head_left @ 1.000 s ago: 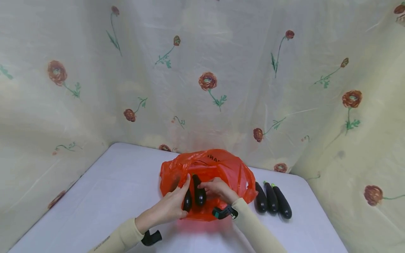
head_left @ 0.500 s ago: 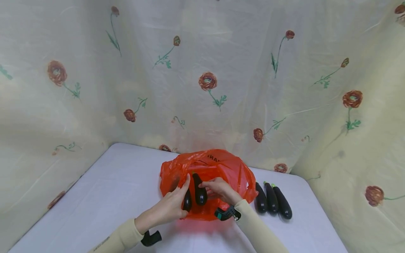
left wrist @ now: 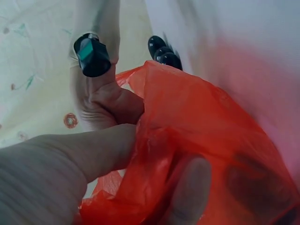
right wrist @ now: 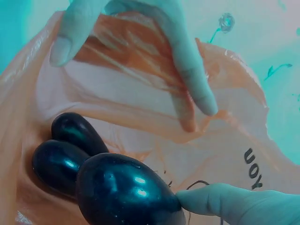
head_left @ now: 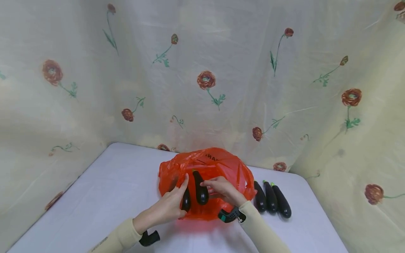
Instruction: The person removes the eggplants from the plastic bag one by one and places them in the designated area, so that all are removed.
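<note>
A thin red plastic bag (head_left: 229, 165) sits mid-table, its mouth facing me. My left hand (head_left: 167, 206) grips the near left of its rim; in the left wrist view the red film bunches between thumb and finger (left wrist: 191, 190). Inside the mouth, my right hand (head_left: 223, 189) holds a glossy dark eggplant (head_left: 201, 193) by its side, thumb (right wrist: 229, 201) against the skin and stem end pointing away. Its other fingers are hidden behind the eggplant. Another eggplant (head_left: 186, 201) shows beside my left hand. Below the held one, the right wrist view shows two eggplants (right wrist: 77, 131) in the bag.
Three eggplants (head_left: 271, 197) lie side by side on the white table (head_left: 126, 182), just right of the bag. A flower-printed curtain (head_left: 234, 116) closes off the back and both sides. Each wrist wears a black strap (head_left: 232, 214).
My right hand has shifted slightly right and lifted the eggplant a little within the bag's mouth. The left hand keeps its grip on the rim. The head view has shifted slightly.
</note>
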Motion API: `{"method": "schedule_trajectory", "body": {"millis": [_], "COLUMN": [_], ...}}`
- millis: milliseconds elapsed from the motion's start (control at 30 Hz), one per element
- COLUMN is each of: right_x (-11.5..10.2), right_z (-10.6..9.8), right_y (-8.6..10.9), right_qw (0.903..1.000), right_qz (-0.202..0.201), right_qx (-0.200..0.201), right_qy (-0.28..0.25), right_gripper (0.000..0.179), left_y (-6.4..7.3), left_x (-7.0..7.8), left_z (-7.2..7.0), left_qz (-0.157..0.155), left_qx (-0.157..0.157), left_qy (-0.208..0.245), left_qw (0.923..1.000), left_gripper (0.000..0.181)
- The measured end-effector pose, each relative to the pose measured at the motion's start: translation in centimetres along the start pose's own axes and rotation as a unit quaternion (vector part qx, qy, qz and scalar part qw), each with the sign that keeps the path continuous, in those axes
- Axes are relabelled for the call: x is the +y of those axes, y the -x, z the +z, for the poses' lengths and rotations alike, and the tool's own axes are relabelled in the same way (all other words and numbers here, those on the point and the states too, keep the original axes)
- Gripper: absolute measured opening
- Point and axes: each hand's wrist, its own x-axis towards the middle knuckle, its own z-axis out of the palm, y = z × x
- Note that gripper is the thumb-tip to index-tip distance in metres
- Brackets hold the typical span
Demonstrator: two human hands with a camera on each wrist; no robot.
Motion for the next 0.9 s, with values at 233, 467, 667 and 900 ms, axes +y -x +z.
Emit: {"method": "schedule_trajectory", "body": {"millis": [233, 467, 667, 900], "right_x": [-0.5, -0.6, -0.4, -0.1], "right_z": [-0.8, -1.7, -2.4, -2.4], "right_y": [1.2, 2.3, 2.8, 3.5], "right_qw": [0.9998, 0.9998, 0.9996, 0.9993], "right_qz": [-0.015, -0.013, -0.001, 0.001], "right_qx": [-0.009, -0.011, -0.012, -0.015], "right_qy": [-0.005, -0.013, -0.026, -0.033], "right_gripper": [0.034, 0.033, 0.032, 0.033], "left_y": [-0.2, -0.1, -0.1, 0.4], "left_x": [0.4, 0.8, 0.6, 0.0], "left_z": [-0.5, -0.7, -0.4, -0.4], "left_qz": [0.0, 0.002, 0.001, -0.004], "left_qx": [-0.002, -0.024, -0.02, 0.002], "left_qy": [-0.016, -0.007, -0.007, -0.01], "left_qw": [0.9999, 0.9997, 0.9998, 0.9999], "left_gripper": [0.112, 0.112, 0.116, 0.123]}}
